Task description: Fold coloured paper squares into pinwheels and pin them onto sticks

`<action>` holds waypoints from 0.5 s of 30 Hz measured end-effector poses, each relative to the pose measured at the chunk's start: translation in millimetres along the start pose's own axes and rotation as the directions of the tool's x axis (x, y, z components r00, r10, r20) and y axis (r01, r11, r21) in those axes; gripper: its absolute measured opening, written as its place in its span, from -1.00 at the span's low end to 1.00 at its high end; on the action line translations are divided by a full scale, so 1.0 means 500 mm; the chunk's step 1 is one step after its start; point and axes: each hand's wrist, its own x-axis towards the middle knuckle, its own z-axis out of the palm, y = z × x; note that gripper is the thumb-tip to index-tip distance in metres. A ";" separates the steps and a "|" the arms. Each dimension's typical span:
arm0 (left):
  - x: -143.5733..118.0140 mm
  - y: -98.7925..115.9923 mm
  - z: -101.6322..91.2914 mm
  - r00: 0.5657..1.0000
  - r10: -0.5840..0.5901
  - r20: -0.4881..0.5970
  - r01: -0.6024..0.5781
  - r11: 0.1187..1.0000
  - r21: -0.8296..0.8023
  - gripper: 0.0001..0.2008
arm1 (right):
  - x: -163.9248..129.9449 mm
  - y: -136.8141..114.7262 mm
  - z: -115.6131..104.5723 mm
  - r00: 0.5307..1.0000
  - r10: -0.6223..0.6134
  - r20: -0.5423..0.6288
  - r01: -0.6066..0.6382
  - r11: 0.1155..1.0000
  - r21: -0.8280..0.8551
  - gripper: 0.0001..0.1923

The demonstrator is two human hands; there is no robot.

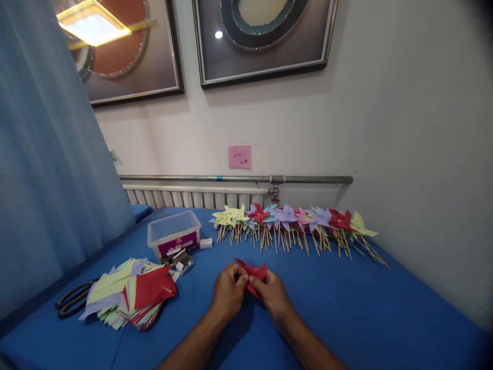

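Between my two hands, a little above the blue table, is a red paper pinwheel (pixel 259 271) with its blades partly folded in. My left hand (pixel 230 289) pinches it from the left, thumb and fingers meeting near its middle. From the right, my right hand (pixel 274 295) grips the same paper, its thumb close to the left thumb. Whether a pin sits at the centre is too small to make out. Beyond my hands lies a long row of finished-looking paper pinwheels (pixel 285 217) on wooden sticks, in yellow, purple, red and blue.
To the left, a pile of coloured paper squares (pixel 115 288) partly covers black-handled scissors (pixel 73 298). A clear plastic tub (pixel 173 231) stands behind, with small boxes (pixel 184 261) beside it. A blue curtain (pixel 57 144) hangs left; a radiator (pixel 200 198) and pipe run along the wall.
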 end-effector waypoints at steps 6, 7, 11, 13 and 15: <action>-0.002 0.002 -0.003 1.000 0.001 0.026 -0.002 0.999 0.037 -0.84 | 0.003 0.007 -0.006 0.999 0.046 0.015 -0.047 0.999 0.013 -0.78; -0.002 0.001 -0.004 1.000 0.002 0.029 -0.003 0.999 0.043 -0.84 | 0.005 0.010 -0.007 0.999 0.049 0.022 -0.050 0.999 0.014 -0.77; -0.004 0.002 -0.005 1.000 0.012 0.025 -0.013 0.998 0.059 -0.85 | 0.013 0.019 -0.007 0.997 0.051 0.056 -0.055 0.996 0.068 -0.73; -0.005 0.003 -0.004 1.000 0.025 0.017 -0.026 0.998 0.057 -0.84 | 0.013 0.022 -0.007 0.997 0.052 0.060 -0.057 0.995 0.084 -0.71; -0.007 0.005 -0.004 0.999 0.031 0.013 -0.031 0.998 0.060 -0.84 | 0.013 0.024 -0.008 0.997 0.045 0.058 -0.050 0.995 0.083 -0.68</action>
